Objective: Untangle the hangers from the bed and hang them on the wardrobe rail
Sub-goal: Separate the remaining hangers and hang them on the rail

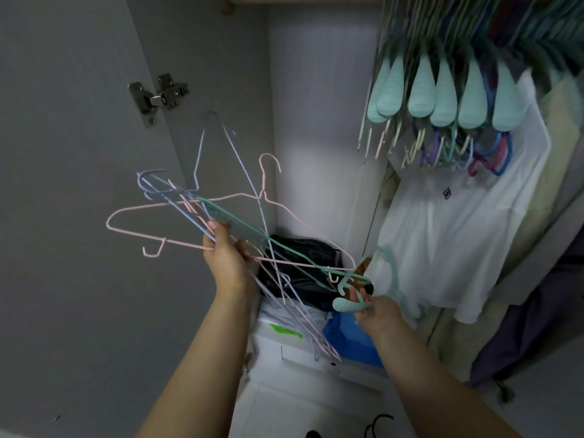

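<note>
Tangled hangers (221,213) in the left hand (229,260), a mint hanger (350,303) in the right hand (380,314).

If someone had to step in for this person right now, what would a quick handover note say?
Left hand: grips a tangled bunch of wire hangers, pink, blue and green, held up in front of the open wardrobe.
Right hand: pinches the padded end of a mint hanger still caught in the bunch.
Done: many hangers already hang on the rail, upper right.
Left: free the mint hanger, hang it, then separate and hang the others one by one.
</note>
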Demonstrator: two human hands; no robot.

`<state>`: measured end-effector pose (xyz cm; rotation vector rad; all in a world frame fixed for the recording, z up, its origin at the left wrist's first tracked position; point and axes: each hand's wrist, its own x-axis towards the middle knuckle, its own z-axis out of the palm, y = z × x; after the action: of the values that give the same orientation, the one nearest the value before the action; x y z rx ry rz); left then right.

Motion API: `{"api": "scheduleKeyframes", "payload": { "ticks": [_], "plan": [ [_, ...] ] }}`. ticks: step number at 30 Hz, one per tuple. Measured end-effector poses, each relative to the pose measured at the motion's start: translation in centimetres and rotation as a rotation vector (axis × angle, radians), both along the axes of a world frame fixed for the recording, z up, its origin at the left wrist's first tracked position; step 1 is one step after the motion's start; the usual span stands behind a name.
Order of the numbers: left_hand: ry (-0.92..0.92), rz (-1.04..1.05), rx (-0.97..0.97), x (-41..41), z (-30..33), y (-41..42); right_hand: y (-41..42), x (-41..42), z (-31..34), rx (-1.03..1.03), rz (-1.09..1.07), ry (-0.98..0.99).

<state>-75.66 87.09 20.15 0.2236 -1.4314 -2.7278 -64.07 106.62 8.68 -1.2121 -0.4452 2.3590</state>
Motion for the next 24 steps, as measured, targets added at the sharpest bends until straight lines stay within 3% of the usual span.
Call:
{"api": "scheduleKeyframes", "payload": {
  "ticks": [3,6,8,10,12,16,21,24],
  "plan": [
    [-0.009,-0.015,-0.055,-0.6,-0.1,-0.6,0.7,0.1,-0.8,0.053,0.02,-0.072],
    [0.013,-0.014,-0.11,-1.2,-0.4,-1.2,1.6,0.5,-1.9,0.239,0.18,-0.312],
    [0.051,-0.006,-0.165,-1.6,-0.6,-1.4,1.9,0.9,-2.3,0.447,0.355,-0.54],
    [0.075,-0.006,-0.234,-2.0,-1.1,-1.5,1.7,1.1,-2.4,0.744,0.556,-0.636],
    [0.102,-0.005,-0.314,-2.2,-1.5,-1.5,0.6,1.0,-1.6,0.949,0.696,-0.572],
    [0.117,0.0,-0.44,-2.2,-1.8,-1.4,-0.9,0.2,0.3,1.208,0.747,-0.432],
    [0.137,0.003,-0.597,-2.6,-2.1,-1.2,-1.9,-1.8,4.5,1.023,0.833,-0.153],
    [0.166,-0.002,-0.622,-2.9,-1.4,-0.7,-2.9,-2.5,6.9,1.202,0.833,-0.145]
  ]
}}
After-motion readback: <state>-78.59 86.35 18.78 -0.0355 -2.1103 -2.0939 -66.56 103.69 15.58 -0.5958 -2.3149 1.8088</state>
